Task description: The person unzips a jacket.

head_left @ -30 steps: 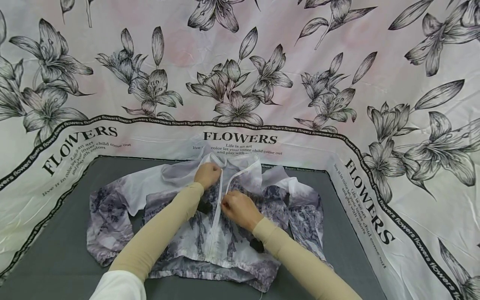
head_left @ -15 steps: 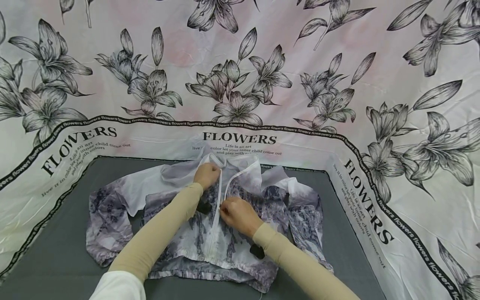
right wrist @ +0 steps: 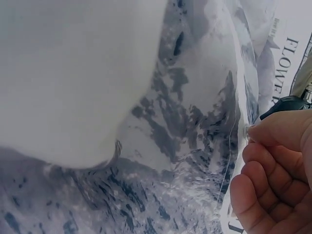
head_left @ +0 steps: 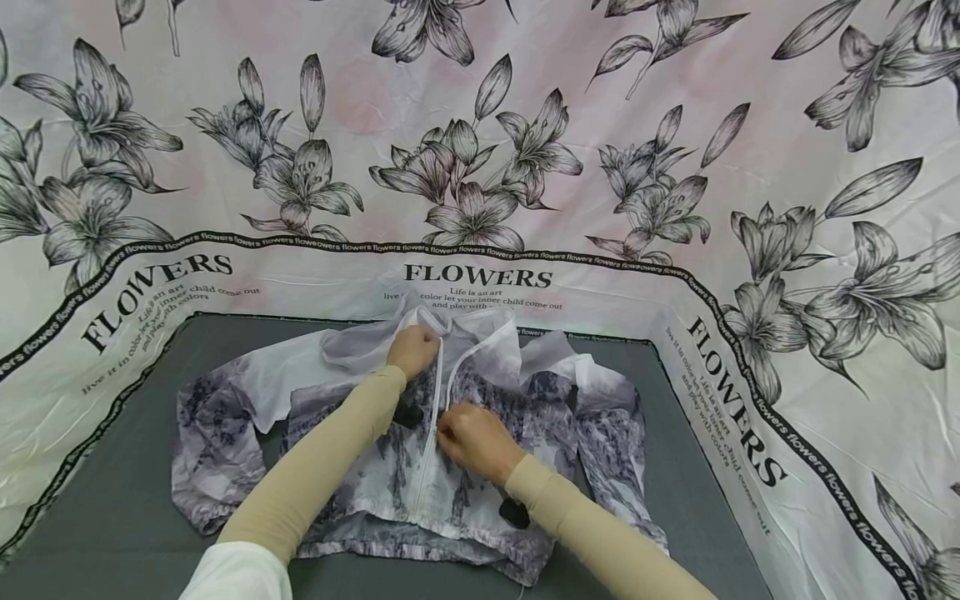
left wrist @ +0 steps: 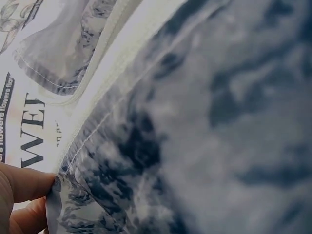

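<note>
A white and purple-grey patterned jacket (head_left: 375, 467) lies spread front up, with its hem toward me. Its white zipper (head_left: 425, 475) is joined from the hem up to my right hand and parts into a V above it. My left hand (head_left: 414, 352) pinches the front edge near the collar; in the left wrist view, the thumb and fingers of that hand (left wrist: 25, 187) grip the fabric's corner. Lower down, my right hand (head_left: 476, 442) pinches the zipper pull, mostly covered by the fingertips. In the right wrist view, that hand (right wrist: 278, 170) has its other fingers curled under.
A grey surface (head_left: 112, 467) lies under the jacket. White flower-printed cloth (head_left: 480, 275) with lettering rises at the back and both sides. The jacket's sleeves (head_left: 217, 450) spread out left and right.
My right hand has slid down along the zipper toward the hem, and the parted V above it has lengthened. My left hand holds its place near the collar.
</note>
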The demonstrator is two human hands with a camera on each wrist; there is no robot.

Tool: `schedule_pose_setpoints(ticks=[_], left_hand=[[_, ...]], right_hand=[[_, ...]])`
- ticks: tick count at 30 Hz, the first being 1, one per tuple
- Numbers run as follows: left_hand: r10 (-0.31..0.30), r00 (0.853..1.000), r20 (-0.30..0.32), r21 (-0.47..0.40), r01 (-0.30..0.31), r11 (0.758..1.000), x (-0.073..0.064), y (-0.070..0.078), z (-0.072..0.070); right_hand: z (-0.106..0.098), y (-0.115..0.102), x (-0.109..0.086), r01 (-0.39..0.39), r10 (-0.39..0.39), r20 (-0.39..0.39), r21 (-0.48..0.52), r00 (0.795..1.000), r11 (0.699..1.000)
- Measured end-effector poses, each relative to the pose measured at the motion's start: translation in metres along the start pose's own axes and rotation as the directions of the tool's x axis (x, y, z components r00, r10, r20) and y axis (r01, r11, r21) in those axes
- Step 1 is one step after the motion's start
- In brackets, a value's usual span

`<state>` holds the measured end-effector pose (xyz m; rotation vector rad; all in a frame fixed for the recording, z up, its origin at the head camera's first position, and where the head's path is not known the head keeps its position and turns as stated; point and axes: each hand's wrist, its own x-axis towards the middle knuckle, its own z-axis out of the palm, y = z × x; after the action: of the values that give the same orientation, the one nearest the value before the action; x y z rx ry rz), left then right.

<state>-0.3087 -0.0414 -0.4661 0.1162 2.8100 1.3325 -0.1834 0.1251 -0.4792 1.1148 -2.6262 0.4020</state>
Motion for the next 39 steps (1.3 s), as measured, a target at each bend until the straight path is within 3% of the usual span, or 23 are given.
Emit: schedule_pose_setpoints(ticks=[13, 20, 32, 39], left_hand=[[-0.034, 0.999, 0.004, -0.010, 0.034, 0.999, 0.002, 0.000, 0.001], [-0.022, 1.000, -0.013, 0.005, 0.023, 1.000, 0.004, -0.002, 0.001], [-0.009, 1.000, -0.012, -0.030, 0.009, 0.999, 0.003, -0.002, -0.003], [-0.054, 0.998, -0.006, 0.008, 0.055, 0.998, 0.002, -0.006, -0.004]], right_hand=[[-0.003, -0.008, -0.008, -0.015, 0.014, 0.029, 0.040, 0.999, 0.999], [-0.006, -0.012, -0.012, -0.036, 0.033, 0.043, 0.065, 0.999, 0.997], [-0.006, -0.016, -0.019, 0.006, -0.008, 0.030, 0.065, 1.000, 0.998], [-0.005, -0.016, -0.021, -0.003, 0.000, 0.036, 0.078, 0.999, 0.997]])
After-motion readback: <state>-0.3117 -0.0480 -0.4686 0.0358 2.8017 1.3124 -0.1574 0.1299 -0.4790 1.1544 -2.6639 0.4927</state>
